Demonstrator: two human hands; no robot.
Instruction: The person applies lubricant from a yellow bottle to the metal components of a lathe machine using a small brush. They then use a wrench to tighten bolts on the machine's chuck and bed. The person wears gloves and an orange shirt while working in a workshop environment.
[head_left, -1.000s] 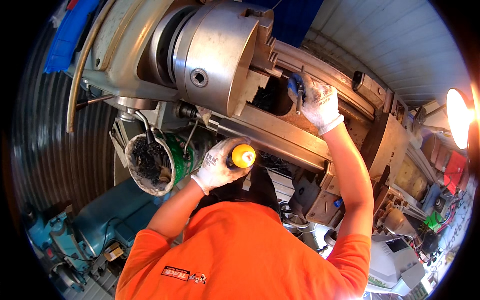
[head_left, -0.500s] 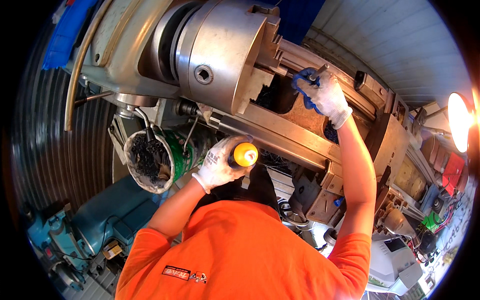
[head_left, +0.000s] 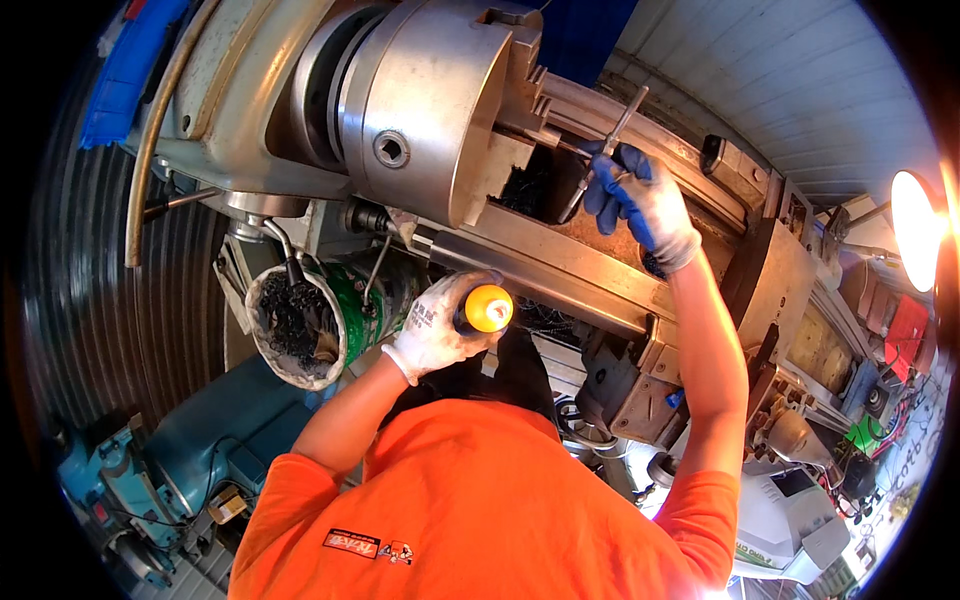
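Observation:
My left hand (head_left: pixel 437 325), in a white work glove, is closed around a dark bottle with a yellow-orange top (head_left: pixel 489 308), in front of the lathe bed. My right hand (head_left: pixel 645 200), in a white glove with blue-coated fingers, is closed on a long metal bar handle that looks like a tap wrench (head_left: pixel 628 116). The bar slants across the space to the right of the large steel lathe chuck (head_left: pixel 425 110). A thin rod (head_left: pixel 572 148) runs from the chuck jaws toward the bar's middle. My fingers partly hide where they meet.
Under the chuck hangs a green bucket (head_left: pixel 357 312) filled with dark metal chips. Polished bed rails (head_left: pixel 560 285) run rightward to the carriage (head_left: pixel 765 290). A bright lamp (head_left: pixel 915 230) glares at the right. Teal machinery (head_left: pixel 215 450) stands lower left.
My right hand has turned, and the bar has swung so its upper end points up and away with more length showing. The left hand and bottle stay nearly in place.

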